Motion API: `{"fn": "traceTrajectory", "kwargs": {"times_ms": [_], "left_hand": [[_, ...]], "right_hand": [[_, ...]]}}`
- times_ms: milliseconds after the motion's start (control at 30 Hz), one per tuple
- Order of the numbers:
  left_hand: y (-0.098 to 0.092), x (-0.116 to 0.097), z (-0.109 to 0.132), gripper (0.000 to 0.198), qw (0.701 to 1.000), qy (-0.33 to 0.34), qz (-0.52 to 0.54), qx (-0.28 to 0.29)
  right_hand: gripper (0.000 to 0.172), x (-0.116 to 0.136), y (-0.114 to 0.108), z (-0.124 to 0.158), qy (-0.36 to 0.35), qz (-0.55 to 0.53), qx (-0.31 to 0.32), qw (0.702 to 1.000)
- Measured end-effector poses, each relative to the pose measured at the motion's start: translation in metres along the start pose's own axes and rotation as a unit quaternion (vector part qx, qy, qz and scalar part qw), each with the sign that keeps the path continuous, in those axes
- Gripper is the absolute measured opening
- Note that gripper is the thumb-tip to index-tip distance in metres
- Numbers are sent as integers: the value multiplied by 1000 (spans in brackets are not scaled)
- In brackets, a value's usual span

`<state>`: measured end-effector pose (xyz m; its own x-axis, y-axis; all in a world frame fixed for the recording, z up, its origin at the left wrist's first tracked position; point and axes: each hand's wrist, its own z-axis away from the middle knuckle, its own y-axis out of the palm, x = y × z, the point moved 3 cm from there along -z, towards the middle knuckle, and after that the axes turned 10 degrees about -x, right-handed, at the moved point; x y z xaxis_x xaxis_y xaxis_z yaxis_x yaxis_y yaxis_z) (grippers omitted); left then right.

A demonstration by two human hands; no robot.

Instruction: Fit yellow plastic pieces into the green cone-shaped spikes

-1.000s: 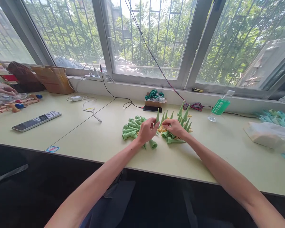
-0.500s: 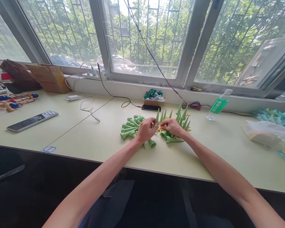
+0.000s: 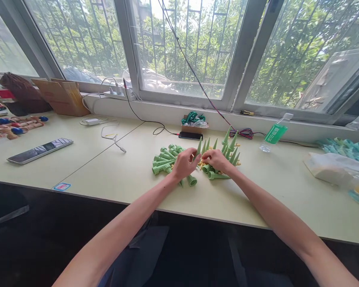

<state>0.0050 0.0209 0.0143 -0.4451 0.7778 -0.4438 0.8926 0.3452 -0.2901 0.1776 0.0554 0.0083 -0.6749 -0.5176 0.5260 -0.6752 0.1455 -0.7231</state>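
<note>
The left hand (image 3: 183, 163) is pinching a green cone (image 3: 198, 148). The right hand (image 3: 217, 160) is curling over yellow pieces (image 3: 202, 163), grasp unclear.

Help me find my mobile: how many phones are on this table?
2. A black flat phone lies just behind the pile of green plastic cones; a dark-screened phone with a patterned end lies at the left of the pale table. Others may be hidden under clutter.

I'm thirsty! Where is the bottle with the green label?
The bottle shows in the head view on the table, right of the green cones, by the window ledge.
</note>
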Motion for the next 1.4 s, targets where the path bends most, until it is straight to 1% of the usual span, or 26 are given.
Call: {"fn": "traceTrajectory", "kwargs": {"times_ms": [333,533,667,767,1000,1100,1233,1400], "left_hand": [[0,-1,0,14,1000,5,-5,-2],[-1,-1,-1,12,1000,6,-1,-2],[0,1,0,12,1000,-2,-3,0],[0,3,0,13,1000,-10,-3,0],[-1,6,-2,17,999,-47,-2,6],[-2,7,-3,17,998,-66,-1,10],[-2,8,-5,18,996,-89,9,15],[-2,8,-6,18,993,-112,0,28]], "right_hand": [[15,3,-3,1,-17,15,0,1000],[18,5,-3,1,-50,38,-15,998],[15,6,-4,3,-88,75,-43,992],[16,7,-6,5,-113,94,-81,986],[21,17,-7,14,-167,75,-170,968],[24,25,-7,19,-184,57,-193,962],[26,33,-9,24,-188,40,-224,955],[25,42,-5,28,-208,41,-230,950]]}}
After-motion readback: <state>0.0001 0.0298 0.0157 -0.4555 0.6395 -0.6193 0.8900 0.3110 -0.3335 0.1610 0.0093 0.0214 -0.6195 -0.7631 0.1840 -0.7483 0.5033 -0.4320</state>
